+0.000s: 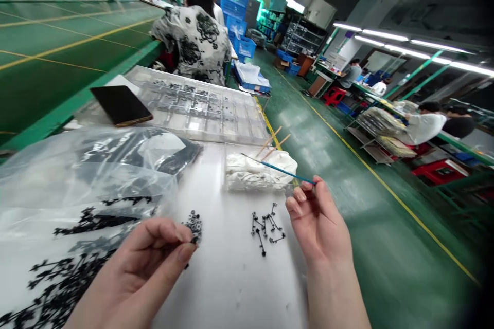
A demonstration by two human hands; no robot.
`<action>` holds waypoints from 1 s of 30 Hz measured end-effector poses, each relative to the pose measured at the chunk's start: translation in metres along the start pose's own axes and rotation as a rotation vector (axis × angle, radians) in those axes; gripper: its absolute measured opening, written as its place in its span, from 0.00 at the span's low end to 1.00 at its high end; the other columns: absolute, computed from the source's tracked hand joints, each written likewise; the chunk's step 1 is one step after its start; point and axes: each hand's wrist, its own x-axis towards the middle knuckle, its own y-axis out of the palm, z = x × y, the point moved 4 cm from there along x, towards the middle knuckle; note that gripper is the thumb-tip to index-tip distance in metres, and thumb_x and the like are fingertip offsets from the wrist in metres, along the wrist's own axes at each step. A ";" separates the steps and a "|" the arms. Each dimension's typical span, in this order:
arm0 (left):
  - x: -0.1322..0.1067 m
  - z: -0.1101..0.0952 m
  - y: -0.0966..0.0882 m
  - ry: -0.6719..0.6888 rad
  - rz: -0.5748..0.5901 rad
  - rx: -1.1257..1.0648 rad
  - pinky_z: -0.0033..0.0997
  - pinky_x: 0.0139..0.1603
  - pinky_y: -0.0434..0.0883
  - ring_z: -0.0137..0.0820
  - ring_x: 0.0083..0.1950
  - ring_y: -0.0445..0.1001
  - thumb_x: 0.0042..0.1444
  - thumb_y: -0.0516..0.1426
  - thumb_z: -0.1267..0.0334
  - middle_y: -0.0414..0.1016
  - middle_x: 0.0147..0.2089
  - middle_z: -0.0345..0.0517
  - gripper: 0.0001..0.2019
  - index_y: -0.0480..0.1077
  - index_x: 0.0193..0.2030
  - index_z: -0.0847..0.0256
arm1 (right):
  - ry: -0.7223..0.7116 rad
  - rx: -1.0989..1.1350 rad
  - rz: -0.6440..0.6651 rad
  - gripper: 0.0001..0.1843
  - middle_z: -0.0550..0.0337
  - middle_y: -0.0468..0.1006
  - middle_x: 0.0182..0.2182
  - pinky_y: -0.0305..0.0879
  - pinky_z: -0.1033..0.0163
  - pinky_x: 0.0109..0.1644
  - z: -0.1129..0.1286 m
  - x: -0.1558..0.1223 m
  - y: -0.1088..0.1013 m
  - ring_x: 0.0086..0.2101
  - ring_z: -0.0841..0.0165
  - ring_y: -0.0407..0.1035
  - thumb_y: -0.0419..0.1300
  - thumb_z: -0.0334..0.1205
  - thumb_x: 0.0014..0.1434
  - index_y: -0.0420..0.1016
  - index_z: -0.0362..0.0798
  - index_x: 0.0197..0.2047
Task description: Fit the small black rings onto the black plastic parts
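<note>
**Grip Status and Layout**

The left hand (146, 259) was closed in a pinch — thumb against fingertips — on a small black part (194, 241), most of which was hidden by the thumb. Just behind those fingertips, a pile of small rings (196, 221) lay on the white table (231, 277).

The right hand (322, 231) grasped a thin blue stick (287, 171) near one end, between thumb and index finger, with the other fingers curled. The stick slanted up and to the left; its dark, narrow tip pointed away from the hand, over a clear box (229, 185). The box contained white cloth (250, 170), and two wooden sticks (277, 146) leaned up from it.

Loose black pieces (264, 223) lay scattered on the table between the hands, nearer the right. To the left of the left hand — a heap of black sprigs (73, 277) and a clear bag (96, 172). Farther back, a phone (121, 105) rested beside a divided tray (249, 113).
</note>
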 end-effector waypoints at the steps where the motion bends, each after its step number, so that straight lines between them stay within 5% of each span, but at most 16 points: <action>1: -0.001 -0.001 0.001 -0.012 0.021 -0.019 0.20 0.35 0.82 0.31 0.37 0.84 0.66 0.69 0.55 0.82 0.40 0.38 0.14 0.68 0.38 0.52 | 0.015 0.010 0.016 0.19 0.66 0.73 0.34 0.61 0.69 0.28 -0.002 -0.005 0.003 0.29 0.75 0.65 0.81 0.45 0.53 0.80 0.51 0.43; 5: -0.004 -0.015 0.000 0.010 0.006 -0.035 0.15 0.39 0.79 0.26 0.41 0.80 0.70 0.65 0.57 0.79 0.42 0.35 0.20 0.57 0.34 0.52 | 0.044 -0.004 0.065 0.14 0.66 0.73 0.34 0.62 0.67 0.28 -0.012 -0.024 0.016 0.28 0.75 0.64 0.80 0.44 0.55 0.82 0.52 0.41; 12: -0.010 -0.039 -0.001 0.184 -0.089 -0.015 0.20 0.48 0.78 0.27 0.48 0.80 0.70 0.61 0.68 0.77 0.38 0.32 0.18 0.55 0.35 0.51 | 0.061 -0.089 0.197 0.10 0.65 0.68 0.28 0.61 0.66 0.27 -0.028 -0.048 0.034 0.25 0.74 0.60 0.78 0.46 0.57 0.84 0.53 0.35; 30: -0.010 -0.044 -0.002 0.216 -0.093 0.066 0.22 0.45 0.77 0.28 0.44 0.78 0.70 0.60 0.68 0.76 0.38 0.32 0.19 0.53 0.34 0.52 | 0.040 -0.097 0.179 0.11 0.64 0.68 0.28 0.64 0.67 0.27 -0.028 -0.050 0.035 0.26 0.74 0.60 0.78 0.45 0.57 0.82 0.51 0.34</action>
